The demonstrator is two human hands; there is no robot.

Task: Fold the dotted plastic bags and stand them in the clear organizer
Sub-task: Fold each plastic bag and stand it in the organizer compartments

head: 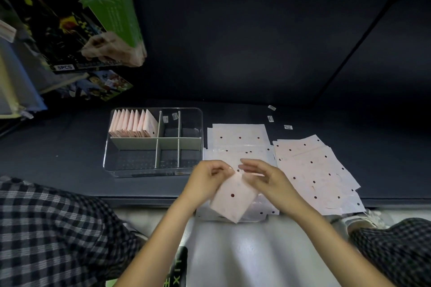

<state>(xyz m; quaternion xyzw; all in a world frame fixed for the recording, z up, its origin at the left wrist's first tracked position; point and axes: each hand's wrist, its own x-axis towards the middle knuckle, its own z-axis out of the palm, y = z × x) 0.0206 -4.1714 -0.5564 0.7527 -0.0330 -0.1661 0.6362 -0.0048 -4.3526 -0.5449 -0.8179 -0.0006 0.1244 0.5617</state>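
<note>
A folded pale pink dotted bag hangs between both hands above the shelf's front edge. My left hand pinches its upper left corner, and my right hand holds its upper right side with curled fingers. Flat dotted bags lie in one pile just behind my hands and in a second, fanned pile to the right. The clear organizer sits to the left, with several folded bags standing in its back left compartment. Its other compartments hold no bags.
Small white labels lie on the dark shelf behind the piles. Green packaged boxes hang at the upper left. Checked trouser legs frame the bottom corners, above a light floor.
</note>
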